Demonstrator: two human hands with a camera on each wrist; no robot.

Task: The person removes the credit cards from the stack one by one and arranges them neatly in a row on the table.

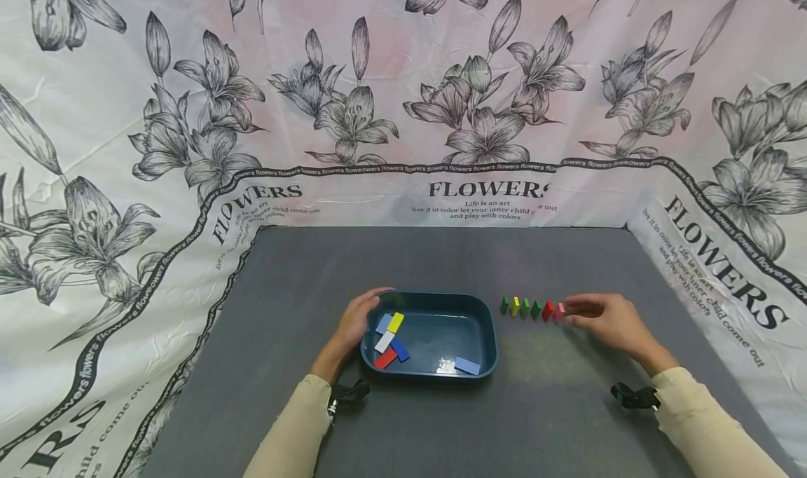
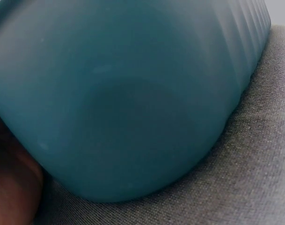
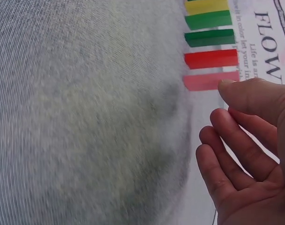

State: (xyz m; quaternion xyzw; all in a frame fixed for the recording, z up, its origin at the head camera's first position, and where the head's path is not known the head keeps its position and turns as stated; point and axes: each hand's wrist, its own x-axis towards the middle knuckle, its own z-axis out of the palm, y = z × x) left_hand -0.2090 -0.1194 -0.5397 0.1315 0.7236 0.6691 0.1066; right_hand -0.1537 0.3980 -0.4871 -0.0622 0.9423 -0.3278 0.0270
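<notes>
My left hand [image 1: 354, 322] holds the far left corner of a dark teal plastic tray [image 1: 441, 375], its fingers curving round the rim. The tray's outer wall [image 2: 133, 117] fills most of the left wrist view. To the tray's right, several dominoes stand on edge in a row: green, yellow, two more green, a red domino [image 3: 211, 59] and a pink domino [image 3: 205, 81] at the right end. My right hand [image 1: 608, 320] pinches the pink domino's upper part; the thumb shows on it, while the index fingertip is mostly hidden. The other fingers stay loosely bent beside it.
Inside the tray, a yellow block [image 1: 395, 322], white block [image 1: 384, 341], red block [image 1: 386, 358] and two blue ones lie at the left. Another light blue block [image 1: 467, 365] lies at the front right. A grey cloth [image 1: 302, 268] covers the table, before a flower-print backdrop [image 1: 366, 197].
</notes>
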